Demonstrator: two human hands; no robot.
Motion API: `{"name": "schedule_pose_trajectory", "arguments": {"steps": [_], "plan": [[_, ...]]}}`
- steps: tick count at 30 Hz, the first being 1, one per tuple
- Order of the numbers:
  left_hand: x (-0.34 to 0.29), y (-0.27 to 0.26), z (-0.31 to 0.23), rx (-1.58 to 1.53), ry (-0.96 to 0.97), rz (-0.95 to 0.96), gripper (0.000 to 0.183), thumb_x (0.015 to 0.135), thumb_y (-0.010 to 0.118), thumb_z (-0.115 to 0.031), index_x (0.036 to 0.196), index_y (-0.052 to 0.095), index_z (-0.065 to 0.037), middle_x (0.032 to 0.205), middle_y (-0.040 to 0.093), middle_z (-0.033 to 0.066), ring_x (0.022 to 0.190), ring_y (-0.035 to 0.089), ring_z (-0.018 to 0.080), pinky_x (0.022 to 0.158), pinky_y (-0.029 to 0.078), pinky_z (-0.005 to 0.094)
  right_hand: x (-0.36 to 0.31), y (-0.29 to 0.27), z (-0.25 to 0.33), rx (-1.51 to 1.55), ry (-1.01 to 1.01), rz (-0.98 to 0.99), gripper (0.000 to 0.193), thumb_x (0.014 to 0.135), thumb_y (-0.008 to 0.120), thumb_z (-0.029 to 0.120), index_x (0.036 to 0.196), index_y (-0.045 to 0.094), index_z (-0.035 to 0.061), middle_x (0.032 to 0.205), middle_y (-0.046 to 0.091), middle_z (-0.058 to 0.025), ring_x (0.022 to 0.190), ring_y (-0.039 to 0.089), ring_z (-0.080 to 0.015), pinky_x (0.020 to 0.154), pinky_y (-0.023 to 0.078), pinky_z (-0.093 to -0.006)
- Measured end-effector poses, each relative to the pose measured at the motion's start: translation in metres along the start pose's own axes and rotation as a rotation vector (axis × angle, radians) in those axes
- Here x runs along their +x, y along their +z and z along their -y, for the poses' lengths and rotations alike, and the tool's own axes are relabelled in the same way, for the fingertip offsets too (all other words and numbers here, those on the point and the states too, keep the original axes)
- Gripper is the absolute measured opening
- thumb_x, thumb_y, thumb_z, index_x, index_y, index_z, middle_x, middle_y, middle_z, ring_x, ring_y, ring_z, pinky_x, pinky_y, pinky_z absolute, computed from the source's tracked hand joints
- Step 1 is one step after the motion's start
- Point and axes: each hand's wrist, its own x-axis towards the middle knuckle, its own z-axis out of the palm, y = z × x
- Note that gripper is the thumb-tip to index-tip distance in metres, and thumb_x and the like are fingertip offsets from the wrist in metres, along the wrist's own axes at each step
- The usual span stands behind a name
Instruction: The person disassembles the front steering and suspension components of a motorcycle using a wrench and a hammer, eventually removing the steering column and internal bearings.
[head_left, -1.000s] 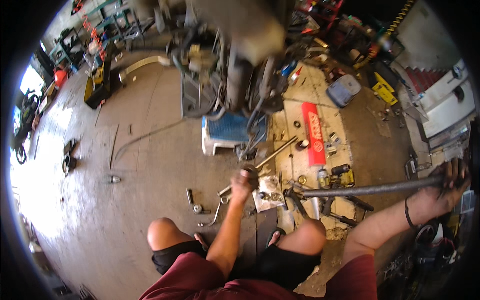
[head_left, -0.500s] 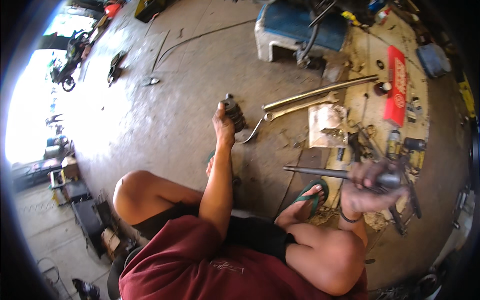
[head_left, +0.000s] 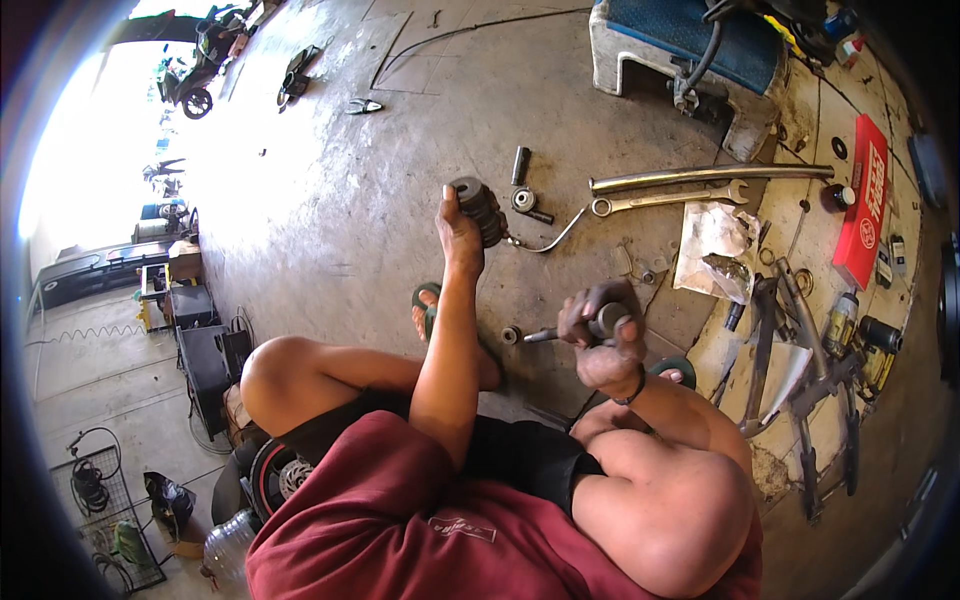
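My left hand is wrapped round a dark, ribbed metal cylinder, held up over the concrete floor. In my right hand is a dark steel rod with a thick round end, which faces upward between thumb and fingers. Its thin tip points left, close to a small ring-like nut. Just beyond my left hand lie a metal collar and a short metal tube. A bent metal strip lies to the right of the ribbed cylinder.
A long metal pipe and a combination wrench lie ahead on the right. Beside them are a greasy paper, a red box and a dark metal frame. A blue-topped step stool stands farther off.
My right hand has come left with the steel rod, which now looks foreshortened. My left hand still grips the ribbed cylinder. The view has shifted, so floor things appear farther right.
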Motion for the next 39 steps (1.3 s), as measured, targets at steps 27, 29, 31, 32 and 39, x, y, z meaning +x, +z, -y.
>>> {"name": "schedule_pose_trajectory", "arguments": {"steps": [27, 29, 31, 32, 39], "plan": [[-0.075, -0.06, 0.066, 0.959, -0.613, 0.492, 0.064, 0.092, 0.036, -0.06, 0.108, 0.067, -0.006, 0.089, 0.07, 0.0124, 0.075, 0.066, 0.0248, 0.061, 0.054, 0.0348, -0.001, -0.05, 0.07, -0.12, -0.244, -0.03, 0.052, 0.089, 0.037, 0.068, 0.094, 0.042, 0.0158, 0.053, 0.031, -0.0023, 0.043, 0.023, -0.013, 0.04, 0.022, -0.0292], [-0.084, -0.031, 0.071, 0.865, -0.754, 0.458, 0.064, 0.092, 0.037, -0.06, 0.109, 0.067, -0.006, 0.088, 0.07, 0.0131, 0.072, 0.066, 0.026, 0.056, 0.054, 0.0354, -0.006, -0.074, 0.088, -0.109, -0.312, -0.211, 0.051, 0.089, 0.035, 0.067, 0.092, 0.044, 0.0171, 0.051, 0.029, -0.0019, 0.04, 0.021, -0.0126, 0.036, 0.019, -0.0288], [-0.095, -0.033, 0.085, 0.826, -0.771, 0.382, 0.062, 0.088, 0.044, -0.062, 0.107, 0.065, -0.007, 0.087, 0.069, 0.0085, 0.058, 0.062, 0.0224, 0.046, 0.053, 0.0375, -0.012, -0.091, 0.095, -0.055, -0.35, -0.285, 0.049, 0.09, 0.036, 0.065, 0.092, 0.046, 0.0165, 0.051, 0.029, -0.0011, 0.038, 0.02, -0.0113, 0.034, 0.017, -0.0269], [-0.099, -0.02, 0.085, 0.825, -0.775, 0.394, 0.062, 0.088, 0.044, -0.062, 0.107, 0.065, -0.007, 0.087, 0.069, 0.0085, 0.058, 0.062, 0.0224, 0.046, 0.053, 0.0375, -0.018, -0.094, 0.102, -0.056, -0.385, -0.29, 0.049, 0.09, 0.037, 0.064, 0.092, 0.046, 0.0158, 0.051, 0.029, -0.0008, 0.038, 0.02, -0.0107, 0.034, 0.017, -0.026], [-0.124, 0.045, 0.076, 0.646, -1.013, 0.244, 0.069, 0.086, 0.043, -0.067, 0.11, 0.063, -0.005, 0.087, 0.066, 0.0118, 0.061, 0.062, 0.0228, 0.049, 0.053, 0.0393, -0.025, -0.03, 0.1, -0.335, -0.509, 0.131, 0.043, 0.083, 0.055, 0.05, 0.093, 0.048, 0.0091, 0.068, 0.048, -0.0061, 0.053, 0.045, -0.0188, 0.047, 0.04, -0.0323]]}}
